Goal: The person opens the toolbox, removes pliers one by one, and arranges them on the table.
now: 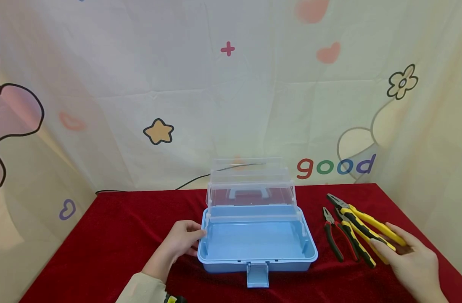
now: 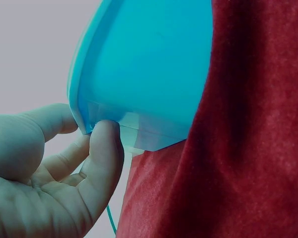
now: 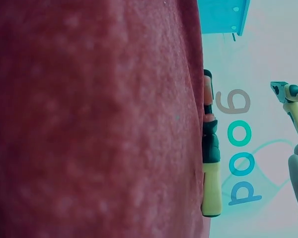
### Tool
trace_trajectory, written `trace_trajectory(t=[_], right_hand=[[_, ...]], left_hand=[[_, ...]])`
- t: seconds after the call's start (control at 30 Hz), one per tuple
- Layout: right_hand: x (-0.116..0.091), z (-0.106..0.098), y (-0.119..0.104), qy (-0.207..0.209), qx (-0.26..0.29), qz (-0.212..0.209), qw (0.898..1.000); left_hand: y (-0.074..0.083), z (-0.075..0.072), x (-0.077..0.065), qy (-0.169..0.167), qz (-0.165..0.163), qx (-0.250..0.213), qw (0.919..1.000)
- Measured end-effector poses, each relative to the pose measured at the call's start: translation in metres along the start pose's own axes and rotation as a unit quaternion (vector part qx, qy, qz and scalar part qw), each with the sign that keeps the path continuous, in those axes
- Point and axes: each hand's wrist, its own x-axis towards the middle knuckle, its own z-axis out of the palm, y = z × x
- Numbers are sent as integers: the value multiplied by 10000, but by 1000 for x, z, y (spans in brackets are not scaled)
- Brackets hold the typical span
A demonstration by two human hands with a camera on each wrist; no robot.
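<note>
A light blue toolbox [image 1: 253,240] stands on the cloth with its clear lid [image 1: 251,193] raised and its front latch [image 1: 257,275] hanging down. My left hand [image 1: 183,239] pinches the box's left rim; the left wrist view shows thumb and fingers at the edge of the blue wall [image 2: 149,54]. On the right, my right hand [image 1: 414,261] holds yellow-and-black pliers [image 1: 361,221] by the handles, raised off the cloth in the right wrist view. Beneath them lies another yellow-and-black pair of pliers [image 1: 357,242], partly covered, beside smaller red-and-black pliers [image 1: 339,235].
Dark red cloth [image 1: 121,235] covers the table. Behind it hangs a pale printed curtain [image 1: 238,105], with a thin black cable [image 1: 193,182] running along its foot. A black object with a yellow patch [image 1: 174,299] shows at the lower edge by the left sleeve.
</note>
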Motion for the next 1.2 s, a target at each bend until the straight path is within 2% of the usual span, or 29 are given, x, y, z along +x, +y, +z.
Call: trace_trajectory(t=[0.33, 0.9, 1.2], right_hand=[[5, -4, 4, 14, -173, 319, 9993], [11, -10, 9, 41, -14, 555, 9984], [15, -14, 10, 97, -192, 633, 9978]], left_hand=[[0, 0, 0, -15, -52, 16, 10000], [0, 0, 1, -25, -44, 26, 10000], [1, 0, 1, -24, -1, 31, 10000]])
